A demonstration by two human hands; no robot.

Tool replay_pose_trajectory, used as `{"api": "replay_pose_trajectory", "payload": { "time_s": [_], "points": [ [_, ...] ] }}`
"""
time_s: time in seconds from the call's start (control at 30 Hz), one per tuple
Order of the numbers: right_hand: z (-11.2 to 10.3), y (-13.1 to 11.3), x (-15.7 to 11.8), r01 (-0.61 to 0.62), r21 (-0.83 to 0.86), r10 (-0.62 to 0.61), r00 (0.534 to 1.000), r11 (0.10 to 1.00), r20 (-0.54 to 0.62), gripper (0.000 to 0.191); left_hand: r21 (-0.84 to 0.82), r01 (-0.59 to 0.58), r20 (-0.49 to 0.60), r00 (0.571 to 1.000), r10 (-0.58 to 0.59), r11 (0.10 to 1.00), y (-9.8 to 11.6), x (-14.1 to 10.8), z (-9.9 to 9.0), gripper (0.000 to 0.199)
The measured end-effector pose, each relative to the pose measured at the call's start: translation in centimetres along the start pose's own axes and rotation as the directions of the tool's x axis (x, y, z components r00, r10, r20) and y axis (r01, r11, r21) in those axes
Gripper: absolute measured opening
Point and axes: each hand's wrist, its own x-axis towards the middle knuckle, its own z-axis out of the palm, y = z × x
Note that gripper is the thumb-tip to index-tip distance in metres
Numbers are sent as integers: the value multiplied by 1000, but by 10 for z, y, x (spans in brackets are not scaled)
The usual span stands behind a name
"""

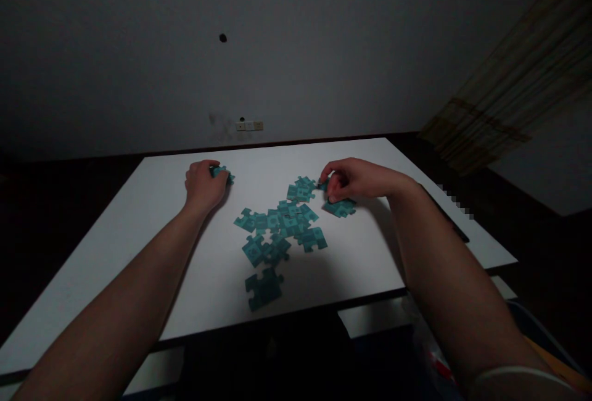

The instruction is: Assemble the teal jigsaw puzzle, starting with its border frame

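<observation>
My left hand is at the far left of the white table, fingers and thumb closed around teal jigsaw puzzle pieces that partly show past the thumb. Over to the right, my right hand is curled with its fingertips down at the table. Its thumb touches a teal puzzle piece, and another small piece shows by the index finger. Between the hands lies a loose, overlapping pile of teal puzzle pieces. One piece lies apart, closest to the front edge.
The white table reaches toward a grey wall with a socket strip. A dark flat object lies along the table's right edge, partly behind my right arm. A curtain hangs at right. Bags or containers sit below the table at lower right.
</observation>
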Motion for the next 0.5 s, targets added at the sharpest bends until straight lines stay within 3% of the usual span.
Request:
{"api": "replay_pose_trajectory", "payload": {
  "time_s": [0.23, 0.5],
  "points": [
    [5, -3, 9, 203, 74, -183, 959, 976, -216, 43, -11, -16, 9, 1000, 16, 1000, 0, -1, 1, 28],
    [11, -5, 11, 242, 63, -214, 933, 968, -291, 41, -7, -24, 17, 1000, 25, 1000, 0, -1, 1, 26]
  ]
}}
